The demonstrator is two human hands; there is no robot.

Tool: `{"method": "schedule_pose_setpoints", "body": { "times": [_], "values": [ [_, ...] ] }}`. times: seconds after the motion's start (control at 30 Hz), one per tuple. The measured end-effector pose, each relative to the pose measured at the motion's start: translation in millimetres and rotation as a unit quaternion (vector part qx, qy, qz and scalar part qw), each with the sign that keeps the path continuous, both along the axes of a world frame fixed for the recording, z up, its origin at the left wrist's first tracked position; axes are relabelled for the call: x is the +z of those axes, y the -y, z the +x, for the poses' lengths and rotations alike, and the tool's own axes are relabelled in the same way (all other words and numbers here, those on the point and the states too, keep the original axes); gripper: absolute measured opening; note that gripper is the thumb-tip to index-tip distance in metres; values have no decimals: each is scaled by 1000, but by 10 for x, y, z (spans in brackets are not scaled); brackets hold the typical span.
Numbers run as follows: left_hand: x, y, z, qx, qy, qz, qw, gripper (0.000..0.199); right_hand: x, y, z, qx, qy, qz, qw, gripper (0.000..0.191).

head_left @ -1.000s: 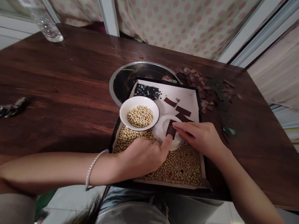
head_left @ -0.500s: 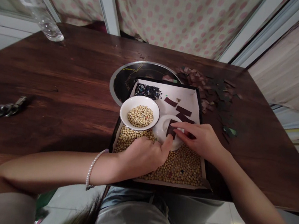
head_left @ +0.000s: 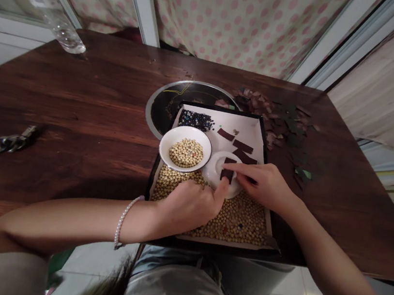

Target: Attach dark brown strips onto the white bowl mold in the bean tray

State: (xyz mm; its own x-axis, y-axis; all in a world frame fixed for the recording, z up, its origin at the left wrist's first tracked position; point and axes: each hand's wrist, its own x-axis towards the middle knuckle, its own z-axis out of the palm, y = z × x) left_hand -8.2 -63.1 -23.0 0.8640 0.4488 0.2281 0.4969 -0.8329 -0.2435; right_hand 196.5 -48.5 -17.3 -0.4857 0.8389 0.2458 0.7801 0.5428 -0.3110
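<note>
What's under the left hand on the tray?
Soybeans show around the left hand, spread on the white paper lining of the black tray. What lies directly beneath the palm is covered, so it cannot be seen.

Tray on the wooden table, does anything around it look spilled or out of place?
Yes: dark brown and green scraps lie scattered on the table to the right of and beyond the black tray, outside it, so they look spilled rather than placed.

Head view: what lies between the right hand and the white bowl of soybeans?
A small white saucer with a dark strip on it, seen in the head view.
</note>
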Motion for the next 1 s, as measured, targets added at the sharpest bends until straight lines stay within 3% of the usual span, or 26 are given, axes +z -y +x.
{"method": "schedule_pose_setpoints", "body": {
  "times": [0.2,0.7,1.0],
  "values": [
    [-5,4,-5,4,-3,-11,1000,39,-14,-23,28,-24,-26,10,999,31],
    [-3,4,4,-4,7,15,1000,37,-6,-10,-17,11,-91,-20,996,20],
    [5,8,-4,-5,-7,5,1000,39,37,-52,-104,-40,-139,-79,986,13]
  ]
}}
